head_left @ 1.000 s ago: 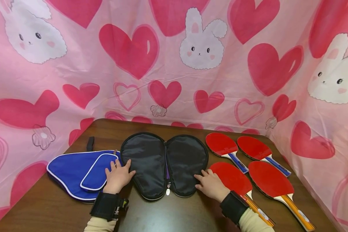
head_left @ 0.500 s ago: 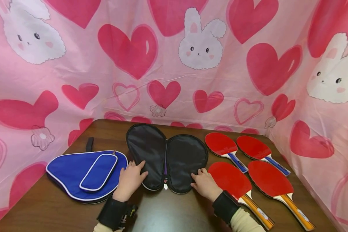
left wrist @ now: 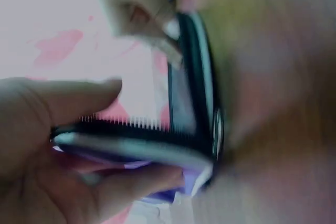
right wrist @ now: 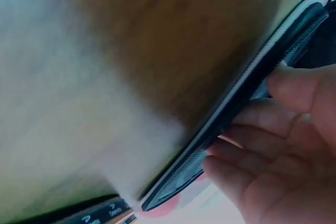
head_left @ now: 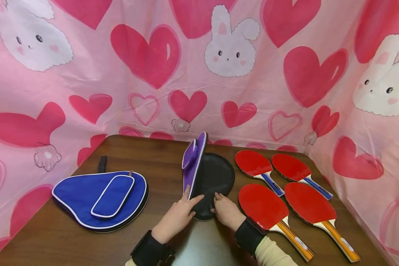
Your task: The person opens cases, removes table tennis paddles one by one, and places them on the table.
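Note:
A purple table tennis bat case (head_left: 198, 162) stands partly folded in the middle of the table, its flap upright with the purple outside and small pocket facing left. Its other half (head_left: 219, 177) lies flat, black lining up. My left hand (head_left: 176, 218) grips the near edge of the raised flap; the left wrist view has the thumb on the zipped inner side and fingers on the purple side (left wrist: 152, 195). With relaxed fingers, my right hand (head_left: 228, 211) rests on the flat half at its near right edge. Zip teeth along that edge (right wrist: 184, 156) show in the right wrist view.
To the left lies a blue bat case (head_left: 76, 195) with white piping and a black strap. Several red bats lie at the right, including a blue-handled one (head_left: 254, 162) and an orange-handled one (head_left: 264, 207). A pink heart-print cloth (head_left: 192, 66) hangs behind the table.
The case lay spread open with both black halves up. My left hand has lifted the left half and swung it rightward to upright; my right hand has shifted slightly left.

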### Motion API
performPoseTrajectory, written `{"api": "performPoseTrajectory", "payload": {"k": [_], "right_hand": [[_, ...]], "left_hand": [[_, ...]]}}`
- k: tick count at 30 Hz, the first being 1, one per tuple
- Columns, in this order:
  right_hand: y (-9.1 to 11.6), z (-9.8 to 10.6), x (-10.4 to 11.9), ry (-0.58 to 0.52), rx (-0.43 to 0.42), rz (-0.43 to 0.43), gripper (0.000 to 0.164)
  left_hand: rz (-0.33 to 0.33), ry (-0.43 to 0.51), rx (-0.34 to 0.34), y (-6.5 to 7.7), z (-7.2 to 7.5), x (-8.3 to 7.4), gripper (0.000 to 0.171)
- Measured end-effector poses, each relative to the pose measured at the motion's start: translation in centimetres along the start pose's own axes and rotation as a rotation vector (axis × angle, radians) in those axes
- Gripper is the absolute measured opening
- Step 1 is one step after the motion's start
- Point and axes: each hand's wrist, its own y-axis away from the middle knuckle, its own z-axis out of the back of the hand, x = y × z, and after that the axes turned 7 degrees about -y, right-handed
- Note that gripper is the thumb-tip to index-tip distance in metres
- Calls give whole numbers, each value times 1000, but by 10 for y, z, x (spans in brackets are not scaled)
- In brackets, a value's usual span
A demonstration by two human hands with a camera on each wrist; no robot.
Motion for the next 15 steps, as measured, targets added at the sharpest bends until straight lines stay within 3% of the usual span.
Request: {"api": "performPoseTrajectory", "payload": {"k": [3, 6, 10, 15], "right_hand": [[0, 0, 3, -23, 26, 32, 38], [1, 0, 6, -79, 80, 33, 42], [3, 2, 7, -183, 180, 4, 45], [9, 8, 4, -198, 296, 87, 43]], "left_hand": [[-69, -156, -51, -1, -6, -4, 53], [-87, -242, -71, -2, -8, -8, 54], [-73, -282, -7, -2, -10, -12, 64], [-24, -308, 41, -3, -15, -16, 80]]}}
